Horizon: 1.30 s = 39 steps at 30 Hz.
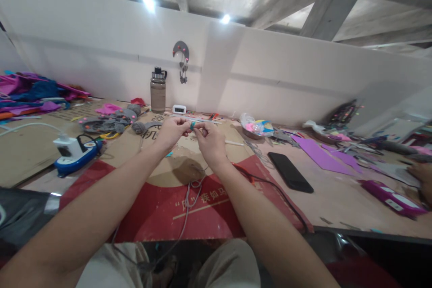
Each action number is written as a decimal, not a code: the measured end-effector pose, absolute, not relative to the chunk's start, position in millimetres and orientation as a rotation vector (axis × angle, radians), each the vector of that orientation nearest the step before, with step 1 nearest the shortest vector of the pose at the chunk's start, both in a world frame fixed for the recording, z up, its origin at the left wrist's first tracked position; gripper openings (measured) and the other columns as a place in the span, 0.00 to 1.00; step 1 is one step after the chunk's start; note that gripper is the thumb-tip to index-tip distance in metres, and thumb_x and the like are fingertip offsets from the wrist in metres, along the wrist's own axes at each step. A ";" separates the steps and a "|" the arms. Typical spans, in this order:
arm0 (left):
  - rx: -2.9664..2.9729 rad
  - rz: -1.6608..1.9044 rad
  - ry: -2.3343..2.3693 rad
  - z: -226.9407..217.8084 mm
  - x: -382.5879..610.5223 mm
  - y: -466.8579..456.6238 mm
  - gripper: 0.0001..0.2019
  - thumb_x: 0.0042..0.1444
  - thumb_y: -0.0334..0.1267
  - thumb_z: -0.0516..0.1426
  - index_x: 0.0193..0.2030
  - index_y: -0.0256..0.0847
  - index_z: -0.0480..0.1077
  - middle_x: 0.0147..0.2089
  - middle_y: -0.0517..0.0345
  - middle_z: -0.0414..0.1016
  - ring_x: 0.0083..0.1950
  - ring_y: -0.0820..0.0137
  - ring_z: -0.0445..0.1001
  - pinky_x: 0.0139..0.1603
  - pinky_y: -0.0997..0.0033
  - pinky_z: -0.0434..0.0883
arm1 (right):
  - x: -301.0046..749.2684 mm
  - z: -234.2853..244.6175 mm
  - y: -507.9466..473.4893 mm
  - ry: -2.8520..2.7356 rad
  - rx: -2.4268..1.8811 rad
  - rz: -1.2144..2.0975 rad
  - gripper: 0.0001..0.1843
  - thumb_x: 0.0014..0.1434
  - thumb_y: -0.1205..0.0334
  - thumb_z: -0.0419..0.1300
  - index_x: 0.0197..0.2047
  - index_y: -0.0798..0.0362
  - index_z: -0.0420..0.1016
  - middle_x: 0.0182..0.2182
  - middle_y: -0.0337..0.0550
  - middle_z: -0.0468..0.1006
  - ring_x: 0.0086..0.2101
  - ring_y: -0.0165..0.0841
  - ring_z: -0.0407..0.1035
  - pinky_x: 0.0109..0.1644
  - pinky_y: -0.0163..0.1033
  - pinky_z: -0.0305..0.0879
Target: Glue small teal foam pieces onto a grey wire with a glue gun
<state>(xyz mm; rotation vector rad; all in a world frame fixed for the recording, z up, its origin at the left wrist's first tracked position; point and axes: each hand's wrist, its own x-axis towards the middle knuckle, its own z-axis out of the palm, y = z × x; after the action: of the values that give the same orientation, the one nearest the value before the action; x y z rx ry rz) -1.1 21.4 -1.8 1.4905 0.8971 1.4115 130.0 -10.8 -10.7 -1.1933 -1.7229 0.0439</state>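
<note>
Both my hands meet above the middle of the table. My left hand (173,131) and my right hand (209,139) pinch a small teal piece (192,126) between their fingertips. The fingers of both hands are closed round it. Below the hands lies a red and tan cardboard sheet (162,207) with a grey cord (189,198) across it. The piece is too small to make out further.
A black phone (290,172) lies right of my hands. A blue and white power strip (74,153) sits at left, grey felt pieces (114,122) and a water bottle (158,90) behind. Purple sheets (320,155) and scraps cover the right side, where another person's hand (421,175) shows.
</note>
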 end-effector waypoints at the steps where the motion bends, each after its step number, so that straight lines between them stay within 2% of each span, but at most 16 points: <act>1: 1.534 1.422 0.913 -1.6 -1.4 20.8 0.06 0.45 0.36 0.58 0.25 0.36 0.70 0.21 0.59 0.68 0.22 0.78 0.64 0.24 0.77 0.62 | 130.5 -10.7 -10.0 -1.706 -1.202 0.060 0.10 0.56 0.58 0.52 0.35 0.52 0.73 0.28 0.40 0.72 0.30 0.31 0.63 0.35 0.35 0.57; 10: 1.742 1.427 0.991 -0.9 -2.6 19.3 0.04 0.45 0.36 0.57 0.25 0.37 0.70 0.22 0.59 0.69 0.23 0.76 0.65 0.25 0.77 0.63 | 132.3 -7.1 -11.0 -1.631 -1.216 0.097 0.11 0.56 0.57 0.52 0.36 0.53 0.71 0.27 0.39 0.71 0.29 0.30 0.63 0.34 0.34 0.56; 24: 1.753 1.403 0.997 0.1 -0.9 16.9 0.04 0.43 0.35 0.58 0.24 0.37 0.71 0.22 0.59 0.69 0.23 0.76 0.64 0.25 0.76 0.62 | 136.2 -8.8 -3.9 -1.624 -1.225 0.148 0.12 0.55 0.56 0.53 0.37 0.52 0.74 0.34 0.43 0.76 0.34 0.32 0.68 0.38 0.36 0.60; 34: 1.909 1.335 0.991 0.4 -5.8 18.1 0.05 0.45 0.35 0.56 0.25 0.37 0.72 0.23 0.58 0.71 0.23 0.75 0.66 0.25 0.76 0.62 | 139.7 -8.6 -1.2 -1.654 -1.249 0.222 0.12 0.53 0.56 0.53 0.33 0.53 0.74 0.23 0.38 0.72 0.24 0.28 0.63 0.29 0.32 0.55; 39: 1.854 1.270 0.924 1.7 -7.4 19.2 0.06 0.46 0.36 0.57 0.25 0.37 0.72 0.23 0.56 0.72 0.22 0.75 0.67 0.26 0.74 0.65 | 141.9 -14.9 4.5 -1.681 -1.202 0.307 0.12 0.53 0.55 0.52 0.32 0.54 0.71 0.21 0.36 0.70 0.22 0.26 0.60 0.26 0.30 0.52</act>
<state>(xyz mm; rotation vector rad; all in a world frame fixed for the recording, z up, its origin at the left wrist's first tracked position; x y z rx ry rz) -7.4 19.2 1.7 1.8536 0.9241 1.2698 141.9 4.5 -14.9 -1.2019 -1.6814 0.3066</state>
